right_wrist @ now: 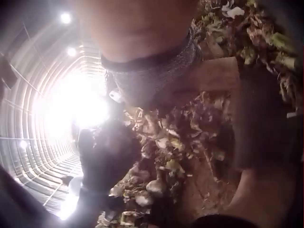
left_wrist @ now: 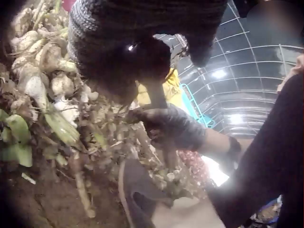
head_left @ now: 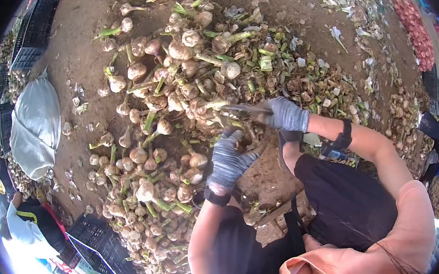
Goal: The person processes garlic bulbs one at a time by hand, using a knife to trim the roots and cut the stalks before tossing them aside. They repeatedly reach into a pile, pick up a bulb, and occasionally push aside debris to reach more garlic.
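Observation:
Gloved in striped grey, the left hand (head_left: 230,159) curls around a garlic bulb (head_left: 244,142), mostly hidden by the fingers. Just up and right of it, the right hand (head_left: 286,114) grips a metal cutting tool (head_left: 243,108) whose blades point left, over the bulb's stem side; whether they touch the stem cannot be told. In the left wrist view the left hand (left_wrist: 137,28) is dark at the top, with the right hand (left_wrist: 178,127) below it. The right wrist view shows the left hand (right_wrist: 107,156) in shadow and the right glove's cuff (right_wrist: 152,78).
Garlic bulbs with stems (head_left: 146,190) spread over the ground on the left and ahead. Cut stems and peelings (head_left: 320,89) lie to the right. A white sack (head_left: 36,127), black crates (head_left: 96,247) and red net bags (head_left: 414,31) stand farther out. A shoe (left_wrist: 140,192) is near the hands.

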`<action>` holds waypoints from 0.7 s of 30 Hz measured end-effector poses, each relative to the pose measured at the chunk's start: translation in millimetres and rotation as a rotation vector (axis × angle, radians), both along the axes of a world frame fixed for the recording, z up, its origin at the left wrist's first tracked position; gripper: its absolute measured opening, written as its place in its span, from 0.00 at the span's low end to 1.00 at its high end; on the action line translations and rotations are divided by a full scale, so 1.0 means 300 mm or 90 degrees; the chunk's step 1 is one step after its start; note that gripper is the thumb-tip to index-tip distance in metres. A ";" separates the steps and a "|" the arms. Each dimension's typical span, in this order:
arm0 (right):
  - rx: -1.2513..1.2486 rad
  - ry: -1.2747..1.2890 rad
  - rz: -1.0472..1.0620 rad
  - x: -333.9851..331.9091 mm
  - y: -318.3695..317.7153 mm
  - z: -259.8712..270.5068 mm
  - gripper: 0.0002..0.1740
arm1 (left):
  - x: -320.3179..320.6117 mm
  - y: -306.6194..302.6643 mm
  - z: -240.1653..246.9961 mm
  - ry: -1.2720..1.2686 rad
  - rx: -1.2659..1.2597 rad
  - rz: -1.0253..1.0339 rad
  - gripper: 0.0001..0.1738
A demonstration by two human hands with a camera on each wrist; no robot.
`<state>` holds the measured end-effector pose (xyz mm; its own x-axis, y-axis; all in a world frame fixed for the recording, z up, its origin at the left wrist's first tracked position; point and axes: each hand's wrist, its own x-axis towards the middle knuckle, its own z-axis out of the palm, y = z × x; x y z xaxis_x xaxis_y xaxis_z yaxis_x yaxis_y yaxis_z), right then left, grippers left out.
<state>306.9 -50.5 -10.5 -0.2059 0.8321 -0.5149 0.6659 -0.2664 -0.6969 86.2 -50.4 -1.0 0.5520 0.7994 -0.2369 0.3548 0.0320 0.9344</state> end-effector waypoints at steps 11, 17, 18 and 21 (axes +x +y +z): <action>-0.023 -0.096 0.013 0.096 0.023 -0.005 0.19 | -0.138 0.047 0.251 0.187 0.278 -0.089 0.15; 0.041 0.003 -0.040 -0.134 0.208 -0.048 0.28 | -0.657 -0.229 0.561 0.803 -0.222 0.076 0.24; 0.022 -0.039 -0.011 -0.168 0.230 -0.108 0.29 | -0.725 -0.255 0.628 1.006 -0.468 -0.037 0.35; -0.070 0.069 -0.113 -0.200 0.241 -0.138 0.16 | -0.912 -0.398 0.669 1.073 -0.308 0.033 0.47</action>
<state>246.8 21.8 -52.0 -0.1208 0.8005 -0.5870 0.5244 -0.4506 -0.7225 -187.3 -169.9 199.8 -0.5462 0.4982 -0.6734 0.8299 0.2129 -0.5156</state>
